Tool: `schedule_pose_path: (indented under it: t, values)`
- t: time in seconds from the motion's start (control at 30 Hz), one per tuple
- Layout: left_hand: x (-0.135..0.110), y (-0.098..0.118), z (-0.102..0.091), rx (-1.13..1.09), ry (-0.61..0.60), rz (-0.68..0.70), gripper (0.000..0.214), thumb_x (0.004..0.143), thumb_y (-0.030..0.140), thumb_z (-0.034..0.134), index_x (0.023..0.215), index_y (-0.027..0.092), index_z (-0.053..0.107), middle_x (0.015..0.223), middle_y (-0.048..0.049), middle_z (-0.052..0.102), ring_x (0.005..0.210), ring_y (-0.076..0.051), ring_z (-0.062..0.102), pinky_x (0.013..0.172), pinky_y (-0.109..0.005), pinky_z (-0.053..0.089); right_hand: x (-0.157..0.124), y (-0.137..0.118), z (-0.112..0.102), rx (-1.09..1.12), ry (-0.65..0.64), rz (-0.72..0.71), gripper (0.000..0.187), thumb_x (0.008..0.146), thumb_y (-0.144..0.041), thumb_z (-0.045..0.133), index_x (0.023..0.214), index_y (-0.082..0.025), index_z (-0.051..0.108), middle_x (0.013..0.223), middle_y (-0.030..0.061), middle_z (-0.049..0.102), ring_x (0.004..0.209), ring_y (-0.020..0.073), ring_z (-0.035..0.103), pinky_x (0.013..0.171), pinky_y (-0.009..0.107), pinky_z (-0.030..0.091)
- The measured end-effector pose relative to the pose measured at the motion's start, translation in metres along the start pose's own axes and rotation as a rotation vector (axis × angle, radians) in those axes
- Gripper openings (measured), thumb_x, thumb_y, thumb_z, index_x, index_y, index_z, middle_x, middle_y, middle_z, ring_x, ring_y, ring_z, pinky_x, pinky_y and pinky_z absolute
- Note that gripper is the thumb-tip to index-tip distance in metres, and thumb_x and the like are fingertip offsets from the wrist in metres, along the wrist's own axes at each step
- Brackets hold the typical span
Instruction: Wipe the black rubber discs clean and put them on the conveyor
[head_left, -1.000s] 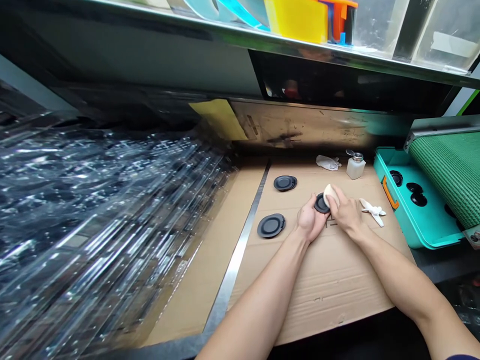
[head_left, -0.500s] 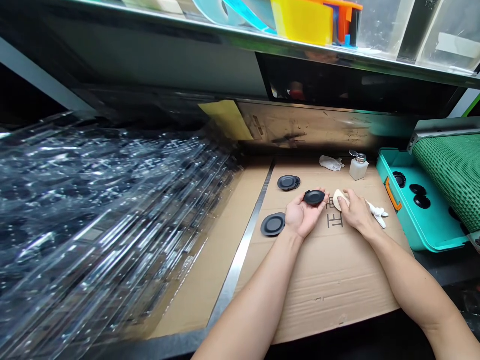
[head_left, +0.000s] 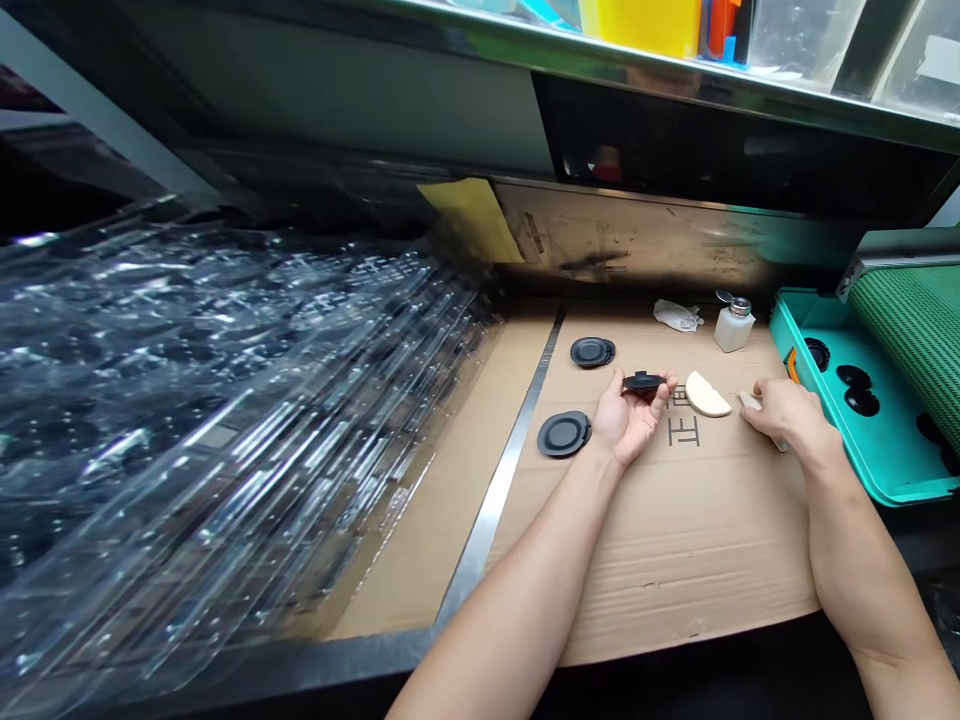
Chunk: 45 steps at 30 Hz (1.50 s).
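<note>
My left hand (head_left: 628, 418) holds a small round black compact case (head_left: 643, 381) by its edges, tilted so that its rim shows. To the right of it a cream half-round sponge (head_left: 706, 394) lies on the cardboard (head_left: 637, 560). Farther right, the fingers of my right hand (head_left: 787, 410) are closed on a white cloth (head_left: 750, 401), most of it hidden beneath the hand. Left of my hands lie more black compact cases: one (head_left: 564, 434) close to my left wrist, and a few overlapping ones (head_left: 592, 351) farther back.
A white bottle (head_left: 733, 326) with a metal top and a crumpled white tissue (head_left: 678, 315) stand at the back. On the right, a teal bin (head_left: 885, 470) holds several black round pieces beside a green conveyor belt (head_left: 922, 320). Stacked clear plastic trays (head_left: 225, 430) fill the left.
My right hand has let go of the sponge, now on the cardboard, and moved right onto the white cloth. My left hand has tipped the compact case more edge-on.
</note>
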<state>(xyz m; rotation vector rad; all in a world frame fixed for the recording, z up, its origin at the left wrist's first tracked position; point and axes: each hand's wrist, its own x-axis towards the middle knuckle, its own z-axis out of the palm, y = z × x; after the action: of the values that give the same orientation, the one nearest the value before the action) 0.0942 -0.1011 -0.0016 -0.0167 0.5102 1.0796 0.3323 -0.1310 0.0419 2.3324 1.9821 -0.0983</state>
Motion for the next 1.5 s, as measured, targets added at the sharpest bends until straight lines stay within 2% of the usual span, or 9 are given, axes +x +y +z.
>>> schedule_pose_path:
  t: [0.07, 0.17, 0.27, 0.4, 0.53, 0.77, 0.97, 1.13, 1.5]
  values:
    - [0.001, -0.001, -0.002, 0.068, -0.019, 0.009, 0.055, 0.107, 0.049, 0.032, 0.125, 0.006, 0.060, 0.102, -0.0194, 0.072, 0.088, -0.022, 0.075, 0.063, -0.025, 0.062, 0.003, 0.004, 0.002, -0.016, -0.068, -0.039, 0.023, 0.089, -0.035, 0.060, 0.098, -0.018, 0.074, 0.098, 0.0146, 0.074, 0.091, 0.0288, 0.067, 0.072, 0.033, 0.042]
    - [0.001, -0.007, -0.003, 0.267, -0.064, 0.025, 0.051, 0.105, 0.048, 0.039, 0.121, 0.006, 0.063, 0.106, -0.0212, 0.073, 0.074, -0.021, 0.073, 0.051, -0.025, 0.055, 0.006, 0.000, 0.003, 0.083, 0.002, -0.214, 0.025, 0.094, -0.035, 0.054, 0.088, -0.018, 0.072, 0.088, 0.0106, 0.073, 0.084, 0.0226, 0.064, 0.070, 0.030, 0.038]
    - [0.001, -0.016, -0.005, 0.465, -0.102, 0.059, 0.048, 0.102, 0.049, 0.045, 0.115, 0.007, 0.066, 0.104, -0.0214, 0.075, 0.057, -0.017, 0.067, 0.041, -0.024, 0.043, 0.003, -0.015, 0.001, 0.286, 0.157, -0.418, 0.033, 0.101, -0.038, 0.045, 0.091, -0.019, 0.070, 0.090, 0.0065, 0.070, 0.084, 0.0186, 0.061, 0.073, 0.028, 0.038]
    - [0.005, -0.027, -0.009, 0.637, -0.045, 0.219, 0.053, 0.098, 0.058, 0.049, 0.103, 0.008, 0.068, 0.085, -0.0167, 0.076, 0.044, -0.015, 0.061, 0.035, -0.022, 0.030, -0.006, -0.041, 0.005, 0.451, 0.211, -0.541, 0.028, 0.101, -0.024, 0.039, 0.099, -0.018, 0.066, 0.095, 0.0057, 0.069, 0.085, 0.0171, 0.059, 0.077, 0.026, 0.039]
    - [0.008, -0.033, -0.013, 0.788, 0.031, 0.350, 0.060, 0.095, 0.065, 0.049, 0.094, 0.009, 0.069, 0.071, -0.0131, 0.074, 0.036, -0.013, 0.056, 0.031, -0.022, 0.026, -0.012, -0.057, 0.014, 0.431, 0.220, -0.564, 0.031, 0.105, -0.025, 0.036, 0.103, -0.018, 0.066, 0.101, 0.0071, 0.068, 0.091, 0.0172, 0.059, 0.083, 0.025, 0.041]
    - [0.005, -0.034, -0.015, 1.077, 0.067, 0.284, 0.067, 0.095, 0.069, 0.043, 0.074, 0.012, 0.071, 0.045, -0.0099, 0.062, 0.026, -0.012, 0.043, 0.030, -0.024, 0.024, -0.019, -0.067, 0.017, 0.163, 0.155, -0.515, 0.033, 0.107, -0.031, 0.037, 0.110, -0.022, 0.069, 0.111, 0.0075, 0.068, 0.098, 0.0196, 0.062, 0.082, 0.026, 0.042]
    - [0.006, -0.036, -0.015, 1.239, 0.090, 0.279, 0.074, 0.096, 0.070, 0.036, 0.067, 0.013, 0.071, 0.045, -0.0127, 0.062, 0.028, -0.015, 0.047, 0.032, -0.025, 0.029, -0.015, -0.069, 0.021, 0.037, 0.153, -0.541, 0.029, 0.103, -0.026, 0.042, 0.102, -0.019, 0.070, 0.107, 0.0097, 0.070, 0.101, 0.0231, 0.064, 0.088, 0.031, 0.042]
    - [0.001, -0.036, -0.008, 1.315, 0.106, 0.264, 0.069, 0.099, 0.061, 0.034, 0.059, 0.014, 0.067, 0.045, -0.0132, 0.062, 0.030, -0.016, 0.049, 0.033, -0.026, 0.035, -0.013, -0.071, 0.024, -0.009, 0.170, -0.574, 0.032, 0.104, -0.025, 0.040, 0.107, -0.016, 0.070, 0.110, 0.0136, 0.070, 0.105, 0.0250, 0.062, 0.091, 0.033, 0.042]
    - [-0.002, -0.037, -0.003, 1.319, 0.099, 0.245, 0.066, 0.100, 0.056, 0.038, 0.054, 0.016, 0.063, 0.041, -0.0087, 0.058, 0.032, -0.016, 0.053, 0.036, -0.024, 0.039, -0.011, -0.073, 0.018, -0.052, 0.156, -0.532, 0.034, 0.099, -0.027, 0.045, 0.093, -0.015, 0.076, 0.098, 0.0134, 0.074, 0.091, 0.0253, 0.068, 0.079, 0.032, 0.043]
